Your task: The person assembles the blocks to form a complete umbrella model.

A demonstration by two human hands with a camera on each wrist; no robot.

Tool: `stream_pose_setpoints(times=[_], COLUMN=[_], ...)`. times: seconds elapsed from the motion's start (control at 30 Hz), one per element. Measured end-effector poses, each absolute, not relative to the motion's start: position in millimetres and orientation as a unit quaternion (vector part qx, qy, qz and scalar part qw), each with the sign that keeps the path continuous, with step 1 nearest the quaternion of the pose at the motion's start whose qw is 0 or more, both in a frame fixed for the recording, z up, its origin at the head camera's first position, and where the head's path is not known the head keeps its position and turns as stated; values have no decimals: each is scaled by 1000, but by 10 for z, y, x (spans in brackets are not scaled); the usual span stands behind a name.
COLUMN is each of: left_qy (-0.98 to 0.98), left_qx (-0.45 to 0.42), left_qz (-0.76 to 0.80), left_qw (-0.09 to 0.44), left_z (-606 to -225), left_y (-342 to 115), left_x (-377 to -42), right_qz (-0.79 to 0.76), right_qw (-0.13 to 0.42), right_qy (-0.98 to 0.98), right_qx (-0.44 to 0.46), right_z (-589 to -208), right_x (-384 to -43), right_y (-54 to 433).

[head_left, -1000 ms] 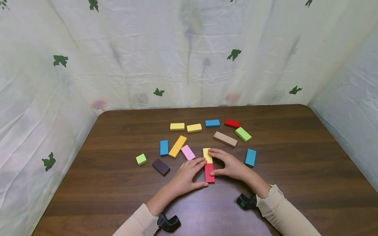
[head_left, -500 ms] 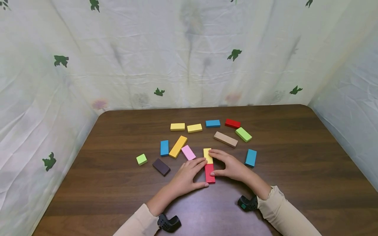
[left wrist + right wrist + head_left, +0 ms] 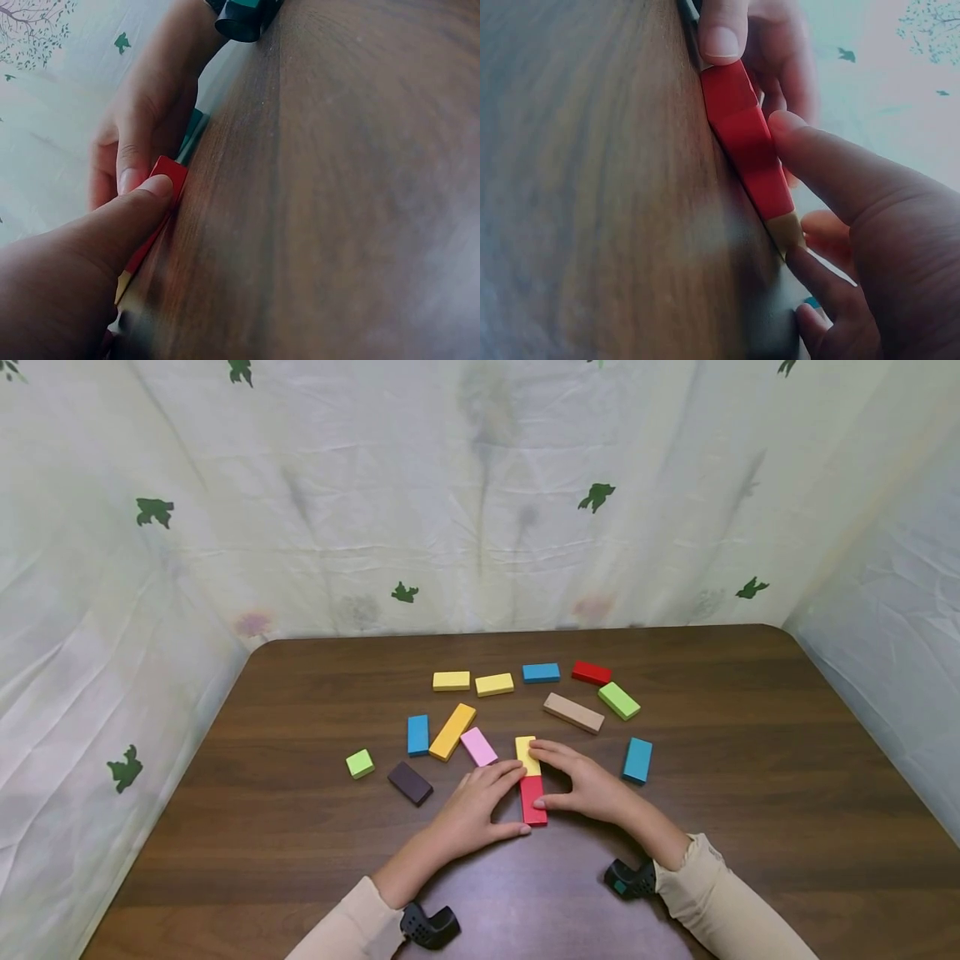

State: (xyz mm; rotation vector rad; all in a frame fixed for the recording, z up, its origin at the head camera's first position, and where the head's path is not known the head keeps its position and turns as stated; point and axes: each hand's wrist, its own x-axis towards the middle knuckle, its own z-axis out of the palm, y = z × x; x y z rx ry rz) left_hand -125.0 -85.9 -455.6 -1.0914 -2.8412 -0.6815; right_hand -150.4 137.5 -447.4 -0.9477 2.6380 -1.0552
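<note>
A red block (image 3: pixel 533 810) and a yellow block (image 3: pixel 524 752) lie end to end in front of me. My left hand (image 3: pixel 472 810) comes in from the left, its thumb at the red block's near end and its fingertips beside the seam of the two blocks. From the right, my right hand (image 3: pixel 585 781) rests its thumb on the red block's side and its fingers along the yellow one. In the left wrist view the left thumb overlaps the red end face (image 3: pixel 171 171). The right wrist view has the right fingertips at the yellow block (image 3: pixel 786 231).
A pink block (image 3: pixel 478 747), an orange block (image 3: pixel 453 732) and a dark block (image 3: pixel 410 783) lie left of the hands. Farther back are a tan block (image 3: pixel 573 712) and several coloured ones. A blue block (image 3: pixel 637 761) lies at right on the brown table (image 3: pixel 750 735).
</note>
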Motion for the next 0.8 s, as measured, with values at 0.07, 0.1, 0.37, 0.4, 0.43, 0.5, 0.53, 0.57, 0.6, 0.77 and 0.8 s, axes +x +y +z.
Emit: stream_pose_setpoints(times=[0.07,0.1,0.37,0.4,0.43,0.5,0.53,0.57,0.6,0.77,0.8], left_qy=[-911,-912,-911,-911,-911,-911,-911,-911,-911,-912,-912], left_qx=[-349,-349,-350,-350,-349,-348,-348,-348,-347,-345,-345], left_qz=[-218,-217,-219,-220,-220,-221,-221,-222,-222,-220,-220], left_qw=[11,11,16,16,16,16,17,18,19,18,17], left_z=[-4552,-4551,-4555,-4555,-4556,-4556,-4556,-4556,-4556,-4552,-4551], left_y=[-857,-857,-850,-849,-849,-848,-848,-849,-848,-850,-851], left_x=[-1251,-1252,-1252,-1252,-1253,-1254,-1255,-1256,-1258,-1259,-1258], right_qz=[-351,-351,-354,-355,-356,-358,-360,-362,-363,-363,-363], right_qw=[75,76,82,82,83,83,82,83,82,81,80], right_qy=[879,878,877,877,876,875,875,874,873,875,875], right_qx=[-315,-315,-314,-314,-314,-314,-314,-314,-314,-311,-310], right_z=[-4472,-4471,-4471,-4471,-4470,-4469,-4471,-4470,-4470,-4476,-4480], right_x=[-1505,-1505,-1500,-1498,-1495,-1492,-1492,-1490,-1489,-1483,-1483], right_y=[1375,1375,1376,1377,1377,1377,1375,1374,1373,1369,1368])
